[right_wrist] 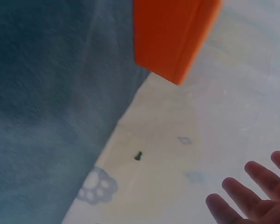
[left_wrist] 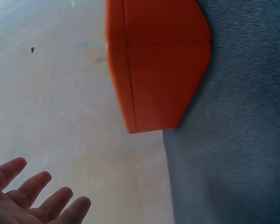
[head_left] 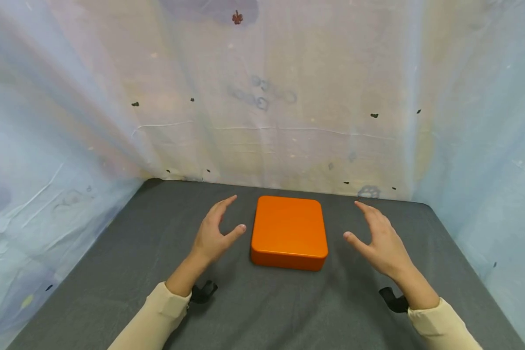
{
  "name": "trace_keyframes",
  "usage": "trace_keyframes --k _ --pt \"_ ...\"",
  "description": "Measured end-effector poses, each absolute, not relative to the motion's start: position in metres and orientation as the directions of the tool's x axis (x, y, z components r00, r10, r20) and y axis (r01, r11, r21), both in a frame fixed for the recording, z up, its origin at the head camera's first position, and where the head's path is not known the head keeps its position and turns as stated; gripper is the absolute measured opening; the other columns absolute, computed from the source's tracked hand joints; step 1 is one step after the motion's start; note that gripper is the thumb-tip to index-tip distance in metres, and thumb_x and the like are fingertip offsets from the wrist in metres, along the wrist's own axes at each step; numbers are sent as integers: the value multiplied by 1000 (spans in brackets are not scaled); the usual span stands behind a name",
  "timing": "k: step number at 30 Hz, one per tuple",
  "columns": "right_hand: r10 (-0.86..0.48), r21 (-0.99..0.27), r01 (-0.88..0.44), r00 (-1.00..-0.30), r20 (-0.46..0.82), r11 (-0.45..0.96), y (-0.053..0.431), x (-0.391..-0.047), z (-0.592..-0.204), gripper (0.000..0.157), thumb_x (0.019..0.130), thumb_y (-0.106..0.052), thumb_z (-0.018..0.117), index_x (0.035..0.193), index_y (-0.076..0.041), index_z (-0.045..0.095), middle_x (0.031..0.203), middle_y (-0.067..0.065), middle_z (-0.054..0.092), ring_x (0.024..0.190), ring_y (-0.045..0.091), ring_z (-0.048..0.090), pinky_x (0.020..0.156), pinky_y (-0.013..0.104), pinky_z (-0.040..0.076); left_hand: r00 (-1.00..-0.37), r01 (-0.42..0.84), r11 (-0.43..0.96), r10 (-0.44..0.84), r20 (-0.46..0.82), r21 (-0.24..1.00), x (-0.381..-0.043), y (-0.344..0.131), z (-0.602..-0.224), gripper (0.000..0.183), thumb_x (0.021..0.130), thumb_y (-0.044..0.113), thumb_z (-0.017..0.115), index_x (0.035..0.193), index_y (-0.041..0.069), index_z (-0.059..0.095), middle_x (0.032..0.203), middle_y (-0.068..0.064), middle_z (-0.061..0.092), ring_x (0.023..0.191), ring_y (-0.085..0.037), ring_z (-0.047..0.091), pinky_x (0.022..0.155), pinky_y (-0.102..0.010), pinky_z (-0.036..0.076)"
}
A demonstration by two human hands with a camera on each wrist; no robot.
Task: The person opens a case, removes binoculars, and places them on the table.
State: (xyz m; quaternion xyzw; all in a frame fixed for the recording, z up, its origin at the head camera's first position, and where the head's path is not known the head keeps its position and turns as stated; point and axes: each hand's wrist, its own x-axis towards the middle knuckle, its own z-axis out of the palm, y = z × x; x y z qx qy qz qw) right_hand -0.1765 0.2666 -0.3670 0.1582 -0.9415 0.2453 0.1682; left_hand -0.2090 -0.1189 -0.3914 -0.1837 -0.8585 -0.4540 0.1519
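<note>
An orange box (head_left: 289, 228) with rounded corners and a smooth top sits on the dark grey cloth surface, between the two hands. To its left, the left hand (head_left: 214, 233) hovers with fingers spread and thumb pointing toward the box, apart from it. On the other side the right hand (head_left: 381, 241) is held the same way, its thumb also toward the box across a gap. In the left wrist view the side of the orange box (left_wrist: 163, 79) shows a thin seam, with the left fingers below. The right wrist view has a corner of the box (right_wrist: 168, 37) above the right fingers.
Pale patterned curtains (head_left: 288, 97) hang behind and at both sides of the grey cloth-covered table (head_left: 262, 311). A black strap (head_left: 203, 291) is at the left wrist, another black strap (head_left: 393, 299) at the right. Both sleeves are cream.
</note>
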Motion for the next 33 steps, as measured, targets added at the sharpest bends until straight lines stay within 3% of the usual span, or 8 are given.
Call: trace_keyframes --k 8,17,26,33 --pt "-198 -495 -315 -941 274 810 258 -176 -381 85 87 -45 68 153 -15 25 153 19 32 135 42 36 99 67 35 -885 462 501 206 418 732 -210 -119 -402 68 86 31 69 147 21 41 147 -10 45 130 -34 46 99 -56 46" --pt "-233 -552 -374 -922 310 745 248 -179 -398 92 77 -39 81 150 -11 32 149 18 39 130 40 45 100 58 43 -896 439 433 274 349 787 -211 -116 -417 65 89 30 68 147 19 41 147 -11 45 129 -36 49 96 -55 48" --pt "-249 -655 -343 -939 237 673 239 -180 -415 88 79 -37 79 149 -11 32 150 18 37 128 41 50 98 51 47 -931 312 380 304 201 871 -212 -106 -433 75 82 33 77 147 26 39 151 -4 39 132 -36 47 101 -50 47" --pt "-249 -721 -296 -953 175 627 231 -184 -423 91 79 -36 80 149 -8 30 152 21 33 127 42 51 94 48 51 -943 266 396 297 152 879 -211 -98 -439 86 76 36 81 149 22 37 152 -6 37 131 -32 48 101 -48 48"
